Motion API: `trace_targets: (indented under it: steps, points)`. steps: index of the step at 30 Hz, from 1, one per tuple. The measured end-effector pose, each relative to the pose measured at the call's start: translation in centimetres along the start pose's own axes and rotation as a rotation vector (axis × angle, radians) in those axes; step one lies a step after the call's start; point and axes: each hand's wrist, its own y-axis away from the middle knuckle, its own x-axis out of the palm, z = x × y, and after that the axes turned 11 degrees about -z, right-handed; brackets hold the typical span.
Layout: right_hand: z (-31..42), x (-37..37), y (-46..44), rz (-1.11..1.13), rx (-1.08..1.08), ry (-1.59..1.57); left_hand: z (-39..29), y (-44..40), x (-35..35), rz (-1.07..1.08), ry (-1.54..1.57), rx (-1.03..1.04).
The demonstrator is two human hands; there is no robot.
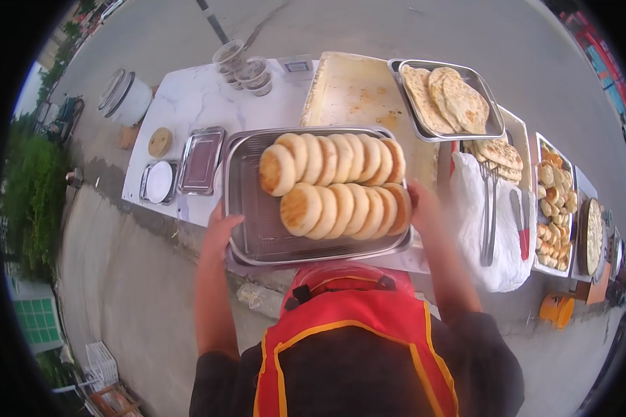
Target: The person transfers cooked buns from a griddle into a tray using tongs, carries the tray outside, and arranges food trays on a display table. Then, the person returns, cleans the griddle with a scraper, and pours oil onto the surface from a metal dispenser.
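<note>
A metal tray (252,253) is held level between my two hands over the front of the marble-patterned table (181,90). Two rows of round browned breads (341,212) lean against each other in it; its left end is bare. My left hand (222,226) grips the tray's left edge, thumb over the rim. At the right edge, my right hand (423,203) holds on, its fingers partly hidden by the tray. Just left of the tray lies a smaller lidded metal box (202,161).
Flatbreads (459,101) fill a tray at the back right. Tongs (490,215) and a red-handled tool (520,226) lie on white plastic (466,243). Clear cups (254,75) stand at the back left, a white bucket (129,101) beyond the left edge. Pastries (555,201) are farther right.
</note>
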Motion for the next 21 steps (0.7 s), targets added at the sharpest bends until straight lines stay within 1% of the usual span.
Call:
trace_targets:
  steps: [2, 5, 6, 8, 11, 13, 17, 20, 21]
  points:
    - [-0.1, -4.3, -1.8, -0.095, -0.108, 0.067, -0.2, -2.0, 3.3, 0.018, 0.010, -0.096]
    - [-0.1, -7.5, -2.9, -0.216, -0.182, 0.040, 1.0, -4.8, 6.6, 0.184, -0.023, -0.092]
    - [0.3, -7.7, -2.6, -0.251, -0.194, 0.025, 1.2, -5.4, 7.6, 0.220, 0.015, -0.101]
    - [1.0, -8.0, -1.9, -0.272, -0.199, 0.003, 1.5, -6.2, 9.1, 0.291, 0.087, -0.123]
    - [1.4, -8.4, -1.7, -0.275, -0.213, 0.006, 2.4, -7.8, 10.2, 0.319, 0.031, -0.153]
    - [1.3, -8.6, -2.1, -0.265, -0.234, 0.038, 3.4, -9.2, 10.6, 0.353, 0.050, -0.144]
    - [1.3, -9.2, -3.9, -0.256, -0.170, 0.066, 4.4, -10.4, 11.2, 0.377, 0.067, -0.188]
    - [1.6, -9.3, -4.4, -0.241, -0.205, 0.072, 5.4, -11.2, 11.7, 0.392, 0.068, -0.173]
    - [1.6, -9.2, -4.3, -0.264, -0.227, 0.083, 5.7, -11.4, 11.9, 0.344, 0.030, -0.103]
